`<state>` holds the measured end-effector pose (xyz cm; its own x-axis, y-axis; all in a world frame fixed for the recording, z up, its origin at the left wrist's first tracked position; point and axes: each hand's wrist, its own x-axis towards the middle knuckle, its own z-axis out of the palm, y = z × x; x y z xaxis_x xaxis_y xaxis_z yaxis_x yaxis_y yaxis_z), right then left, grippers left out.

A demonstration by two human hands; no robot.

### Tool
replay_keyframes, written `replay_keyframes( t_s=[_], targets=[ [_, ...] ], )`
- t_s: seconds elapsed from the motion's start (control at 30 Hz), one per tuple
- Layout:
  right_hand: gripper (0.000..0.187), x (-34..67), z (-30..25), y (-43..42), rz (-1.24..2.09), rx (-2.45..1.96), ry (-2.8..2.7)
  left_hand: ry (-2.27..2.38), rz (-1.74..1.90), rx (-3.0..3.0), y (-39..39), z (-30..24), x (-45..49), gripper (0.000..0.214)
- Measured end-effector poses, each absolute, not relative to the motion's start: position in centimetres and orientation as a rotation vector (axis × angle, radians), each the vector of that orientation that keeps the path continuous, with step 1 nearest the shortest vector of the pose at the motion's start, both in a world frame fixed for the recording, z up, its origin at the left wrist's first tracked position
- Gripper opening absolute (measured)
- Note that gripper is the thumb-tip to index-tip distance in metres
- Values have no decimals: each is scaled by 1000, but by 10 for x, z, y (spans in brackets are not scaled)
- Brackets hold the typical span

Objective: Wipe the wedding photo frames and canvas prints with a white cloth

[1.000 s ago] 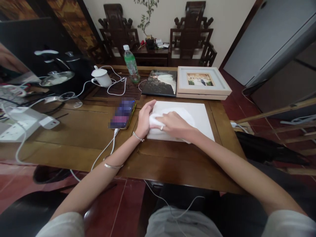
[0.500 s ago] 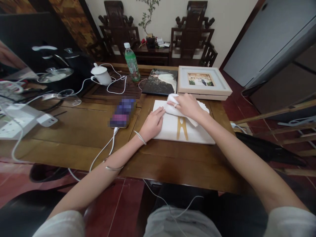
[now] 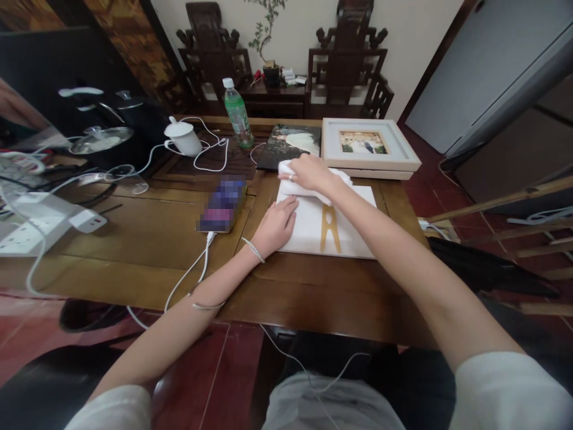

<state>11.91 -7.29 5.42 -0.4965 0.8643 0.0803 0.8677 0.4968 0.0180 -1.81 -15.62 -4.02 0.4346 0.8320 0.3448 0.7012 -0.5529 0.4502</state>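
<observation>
A flat white board (image 3: pixel 304 232) with a gold, A-shaped mark lies on the wooden table (image 3: pixel 286 280) in front of me. My left hand (image 3: pixel 278 224) rests flat on its left edge, fingers stretched out. In my right hand (image 3: pixel 311 172) is a bunched white cloth (image 3: pixel 290 186), pressed on the board's far left part. Loose cloth trails to the right under my right wrist and hides some of the far edge. A ring shows on a right finger.
Behind the board lie a dark photo panel (image 3: pixel 290 146) and a pale framed photo (image 3: pixel 389 161). A phone (image 3: pixel 224 206) on a charging cable is to the left. Farther off stand a green-labelled bottle (image 3: pixel 239 116), a lidded white cup (image 3: pixel 185 140) and a power strip (image 3: pixel 31 224).
My right hand has moved left and slightly away from me with the cloth, uncovering the board's right side. My left hand has stayed at the left edge.
</observation>
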Motion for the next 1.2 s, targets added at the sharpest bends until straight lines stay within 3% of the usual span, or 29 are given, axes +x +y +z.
replay_keyframes(
  t_s=[0.3, 0.67, 0.97, 1.2],
  targets=[
    [48, 254, 52, -99, -294, -1807, -2646, 1374, 755, 2444, -160, -38, -15, 41],
    [34, 278, 41, -251, 10, -1261, -2812, 1416, 697, 2461, -161, -36, -14, 41],
    [51, 273, 33, -143, -65, -1336, -2608, 1405, 697, 2478, -160, -37, -16, 41],
    [45, 276, 28, -84, 41, -1416, -2429, 1373, 710, 2468, -158, -38, -18, 41]
  ],
)
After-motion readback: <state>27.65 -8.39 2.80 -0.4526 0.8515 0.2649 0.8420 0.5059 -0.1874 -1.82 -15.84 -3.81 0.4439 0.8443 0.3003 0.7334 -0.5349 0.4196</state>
